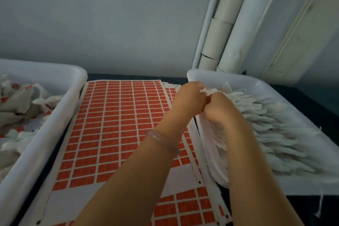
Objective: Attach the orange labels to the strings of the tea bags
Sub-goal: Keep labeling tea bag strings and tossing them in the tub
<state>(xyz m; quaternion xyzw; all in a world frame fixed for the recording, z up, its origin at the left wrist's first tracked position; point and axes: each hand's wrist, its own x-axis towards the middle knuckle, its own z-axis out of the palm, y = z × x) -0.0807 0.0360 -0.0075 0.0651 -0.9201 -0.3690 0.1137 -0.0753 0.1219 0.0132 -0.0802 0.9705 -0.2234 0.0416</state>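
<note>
A sheet of orange labels (117, 124) lies flat between two white tubs. The right tub (260, 86) holds a dense row of white tea bags (275, 126) without labels. Both hands meet at that tub's near-left rim. My left hand (189, 97) pinches the top of a white tea bag (204, 90) at the row's far end. My right hand (220, 108) is curled close against it, fingers in the same bunch of bags; what it grips is hidden. A clear bracelet circles my left wrist.
The left white tub (60, 101) holds a loose heap of tea bags (20, 108) with orange labels attached. More label sheets (185, 207) lie under the top one, partly peeled. White pipes (231, 24) run up the wall behind the right tub.
</note>
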